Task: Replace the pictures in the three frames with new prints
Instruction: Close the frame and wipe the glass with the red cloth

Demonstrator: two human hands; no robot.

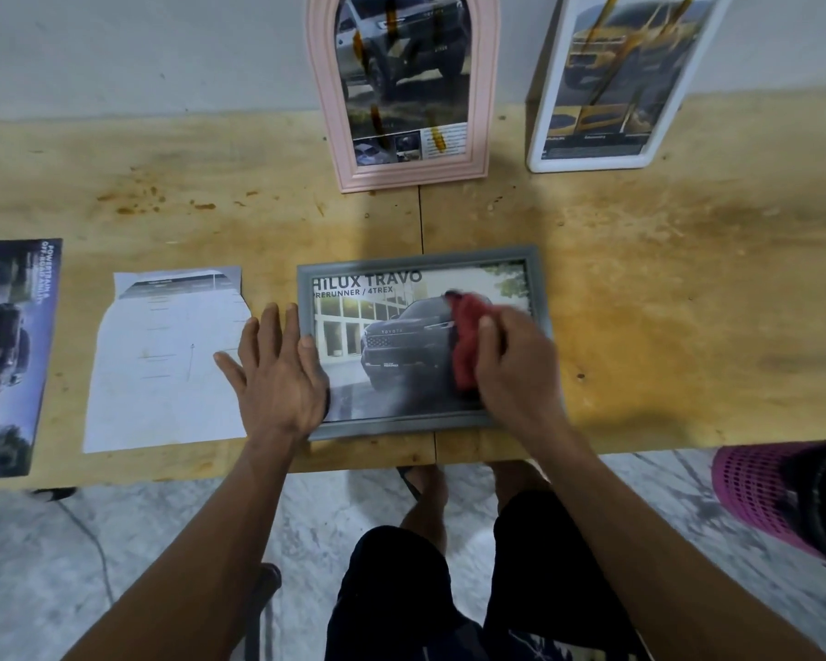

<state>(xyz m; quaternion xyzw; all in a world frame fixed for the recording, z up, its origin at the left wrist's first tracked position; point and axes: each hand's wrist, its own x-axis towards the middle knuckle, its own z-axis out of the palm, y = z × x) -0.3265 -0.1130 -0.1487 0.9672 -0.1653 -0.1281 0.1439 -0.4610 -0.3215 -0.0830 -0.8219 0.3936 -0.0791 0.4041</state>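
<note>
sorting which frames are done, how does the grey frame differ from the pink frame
The grey frame is rectangular and lies flat on the table; the pink frame is arched and leans against the wall. The pink one's front has brown streaks, the grey one's none. Both hold truck prints.

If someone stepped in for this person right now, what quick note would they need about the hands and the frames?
Left hand: flat, pressing the left edge of the grey frame to steady it.
Right hand: grips a red cloth, wiping the grey frame's glass.
The grey frame lies flat near the table's front edge with an unstained truck print inside.
Pink arched frame and white frame lean on the wall; their pictures show brown streaks, likely still to be replaced.
White sheet and dark print lie to the left on the table.
</note>
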